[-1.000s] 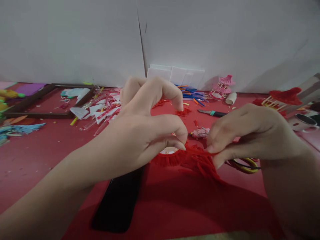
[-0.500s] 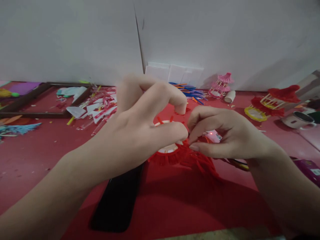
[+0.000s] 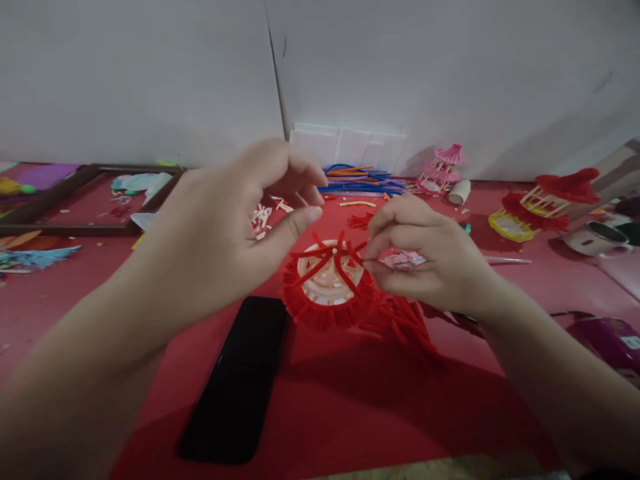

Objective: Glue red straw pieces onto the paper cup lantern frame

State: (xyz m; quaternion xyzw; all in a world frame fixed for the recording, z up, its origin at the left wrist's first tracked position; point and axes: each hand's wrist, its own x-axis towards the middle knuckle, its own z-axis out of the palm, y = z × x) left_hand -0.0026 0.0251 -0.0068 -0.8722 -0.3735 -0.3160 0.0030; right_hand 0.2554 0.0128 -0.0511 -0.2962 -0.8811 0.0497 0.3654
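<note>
Between my hands, a round craft piece (image 3: 327,313) lies on the red table, with a red fuzzy rim, a pale middle and red pipe cleaners crossing over its top. My left hand (image 3: 255,207) hovers up and left of it, fingers curved and apart, nothing between them. At the piece's right edge, my right hand (image 3: 425,257) has thumb and fingertips pinched together; what they hold, if anything, is too small to make out. A pile of red pipe cleaner pieces (image 3: 405,327) lies just below my right hand.
A black phone (image 3: 240,383) lies at front left. Behind are blue and orange pipe cleaners (image 3: 360,179) and a pink tiered model (image 3: 443,170). At right stand a red and yellow model (image 3: 545,203) and a metal cup (image 3: 595,240). A dark frame (image 3: 75,230) lies left.
My left hand has moved left, away from my right hand, and its fingers have parted, uncovering the round piece. My right hand has shifted slightly left and stays pinched.
</note>
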